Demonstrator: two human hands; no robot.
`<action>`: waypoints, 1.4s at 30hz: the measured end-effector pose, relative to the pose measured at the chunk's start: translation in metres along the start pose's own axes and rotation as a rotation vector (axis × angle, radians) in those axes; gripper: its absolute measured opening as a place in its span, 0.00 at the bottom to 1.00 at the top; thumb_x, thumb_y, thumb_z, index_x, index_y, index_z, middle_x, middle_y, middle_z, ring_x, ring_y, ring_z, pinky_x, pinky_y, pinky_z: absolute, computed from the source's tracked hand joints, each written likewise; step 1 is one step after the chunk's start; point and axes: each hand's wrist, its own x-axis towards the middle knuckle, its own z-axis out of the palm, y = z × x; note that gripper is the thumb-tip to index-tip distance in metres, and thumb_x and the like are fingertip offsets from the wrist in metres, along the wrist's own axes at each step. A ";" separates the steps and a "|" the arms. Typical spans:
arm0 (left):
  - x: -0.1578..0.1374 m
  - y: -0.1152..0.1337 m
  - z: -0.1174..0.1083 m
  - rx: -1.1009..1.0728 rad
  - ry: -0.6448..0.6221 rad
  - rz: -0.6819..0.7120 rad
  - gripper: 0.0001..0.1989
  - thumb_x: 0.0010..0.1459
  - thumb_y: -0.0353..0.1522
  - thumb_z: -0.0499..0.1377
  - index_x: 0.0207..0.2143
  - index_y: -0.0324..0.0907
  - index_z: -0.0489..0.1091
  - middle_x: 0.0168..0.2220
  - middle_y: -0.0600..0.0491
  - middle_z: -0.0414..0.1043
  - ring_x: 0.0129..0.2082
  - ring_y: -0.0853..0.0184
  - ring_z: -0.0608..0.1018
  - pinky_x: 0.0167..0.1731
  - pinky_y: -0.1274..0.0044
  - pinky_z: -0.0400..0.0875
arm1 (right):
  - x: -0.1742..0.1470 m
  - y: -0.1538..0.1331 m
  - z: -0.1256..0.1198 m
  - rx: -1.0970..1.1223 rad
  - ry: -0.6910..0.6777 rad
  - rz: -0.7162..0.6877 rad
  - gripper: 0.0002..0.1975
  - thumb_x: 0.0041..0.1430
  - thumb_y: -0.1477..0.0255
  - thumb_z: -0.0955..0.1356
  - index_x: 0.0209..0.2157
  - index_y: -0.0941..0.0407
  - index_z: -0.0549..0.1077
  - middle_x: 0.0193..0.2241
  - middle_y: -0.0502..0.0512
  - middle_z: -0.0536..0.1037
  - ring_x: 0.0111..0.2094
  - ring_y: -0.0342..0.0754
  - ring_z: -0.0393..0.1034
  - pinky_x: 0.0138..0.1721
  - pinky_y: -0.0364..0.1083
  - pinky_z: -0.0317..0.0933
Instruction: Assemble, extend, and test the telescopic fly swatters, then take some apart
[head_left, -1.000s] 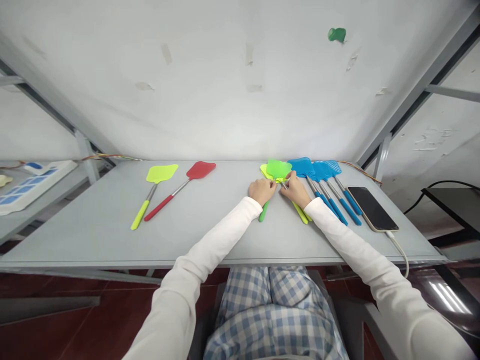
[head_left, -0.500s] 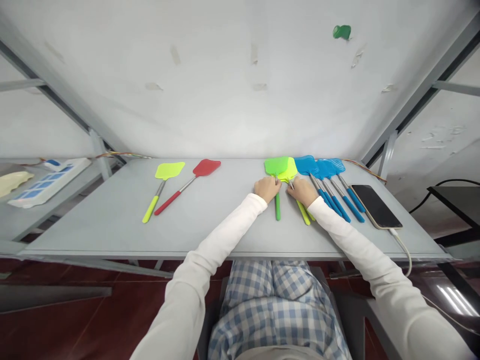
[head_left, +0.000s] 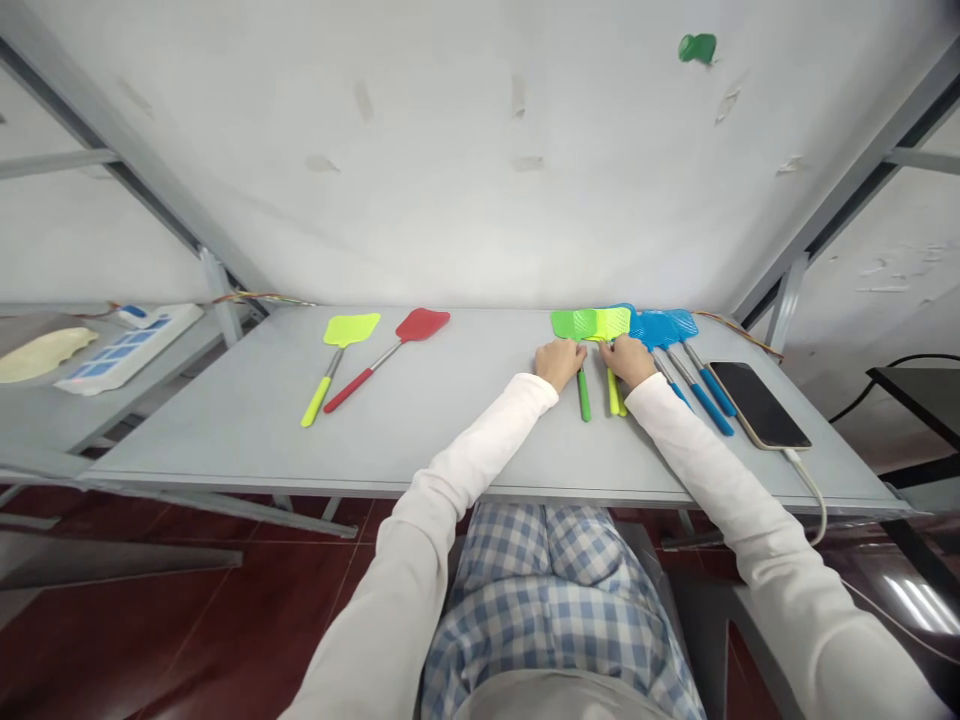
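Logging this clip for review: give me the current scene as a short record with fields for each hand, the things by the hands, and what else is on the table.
left hand: left hand rests on the shaft of the green swatter
right hand: right hand rests on the shaft of the yellow swatter
grip: fingers curled; whether either is gripped cannot be told
beside hands: blue swatters lie just right of the yellow one
further left: yellow-green swatter and red swatter, apart from the hands
far right: phone with cable
surface: grey table

left hand [head_left: 559, 361] on green swatter [head_left: 574, 325] | right hand [head_left: 628, 360] on yellow swatter [head_left: 613, 322] | blue swatters [head_left: 664, 327] just beside | phone [head_left: 759, 404] at right
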 end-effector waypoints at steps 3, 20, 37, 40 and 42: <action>0.001 -0.008 -0.002 -0.007 0.054 0.043 0.20 0.65 0.42 0.45 0.36 0.43 0.73 0.35 0.48 0.77 0.36 0.63 0.78 0.33 0.74 0.63 | -0.002 -0.002 0.006 0.000 0.142 -0.001 0.25 0.64 0.60 0.58 0.49 0.69 0.65 0.39 0.72 0.76 0.41 0.59 0.72 0.36 0.48 0.60; -0.034 -0.220 -0.076 0.174 0.270 -0.846 0.22 0.58 0.34 0.52 0.51 0.28 0.59 0.56 0.25 0.58 0.57 0.44 0.61 0.49 0.57 0.58 | -0.015 -0.013 0.028 -0.064 0.208 -0.656 0.12 0.61 0.68 0.60 0.41 0.58 0.72 0.40 0.62 0.69 0.42 0.55 0.62 0.45 0.50 0.50; -0.041 -0.082 -0.038 0.034 0.234 0.283 0.13 0.65 0.36 0.47 0.47 0.40 0.63 0.45 0.47 0.68 0.40 0.68 0.75 0.33 0.78 0.68 | -0.032 -0.032 0.005 -0.005 0.436 -0.955 0.23 0.64 0.77 0.55 0.59 0.57 0.61 0.61 0.61 0.60 0.65 0.53 0.48 0.61 0.56 0.47; -0.042 -0.072 -0.032 0.022 0.291 0.392 0.14 0.66 0.37 0.45 0.46 0.39 0.64 0.43 0.46 0.69 0.38 0.68 0.75 0.33 0.77 0.68 | -0.032 -0.031 0.004 -0.052 0.451 -0.927 0.20 0.64 0.77 0.56 0.55 0.58 0.66 0.61 0.63 0.60 0.65 0.53 0.48 0.62 0.58 0.45; -0.041 -0.071 -0.030 0.014 0.318 0.424 0.16 0.67 0.37 0.43 0.46 0.39 0.65 0.43 0.45 0.69 0.39 0.68 0.75 0.35 0.77 0.68 | -0.030 -0.029 0.002 -0.096 0.461 -0.902 0.18 0.64 0.77 0.56 0.51 0.58 0.69 0.60 0.64 0.62 0.65 0.55 0.49 0.62 0.58 0.44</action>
